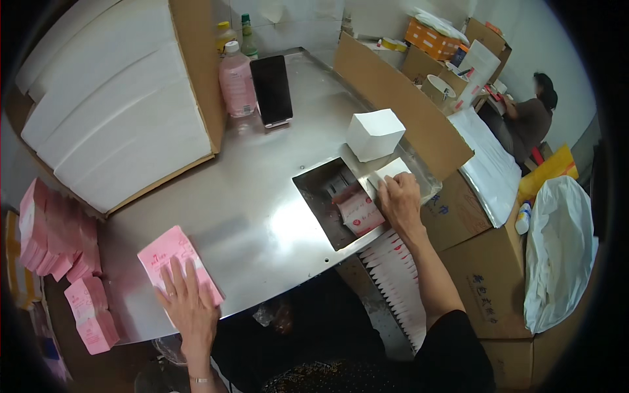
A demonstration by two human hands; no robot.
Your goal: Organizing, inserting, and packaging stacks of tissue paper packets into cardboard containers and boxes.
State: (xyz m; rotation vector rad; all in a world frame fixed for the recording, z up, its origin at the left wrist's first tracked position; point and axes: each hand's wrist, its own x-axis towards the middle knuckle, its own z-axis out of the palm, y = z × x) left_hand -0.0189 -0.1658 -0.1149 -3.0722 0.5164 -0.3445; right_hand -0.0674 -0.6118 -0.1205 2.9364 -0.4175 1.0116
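Observation:
My left hand [187,295] lies with fingers spread on a flat pink printed packet [171,249] near the front edge of the metal table. At the right, my right hand [401,200] has its fingers curled on the near edge of a small white tissue stack [393,169]. That stack sits beside a rectangular opening [321,216] in the tabletop. Inside the opening, a pink and white printed wrapper [360,211] shows at the right side. Just behind the tissue stack stands a larger white block of tissues [375,135].
Large white stacks in an open carton [131,105] fill the left. Pink packets [56,229] are piled at the far left. A phone [272,90] leans by a pink bottle [237,82]. A strip of printed wrappers [396,281] hangs below the table. Cartons [485,288] and another person [527,124] are right.

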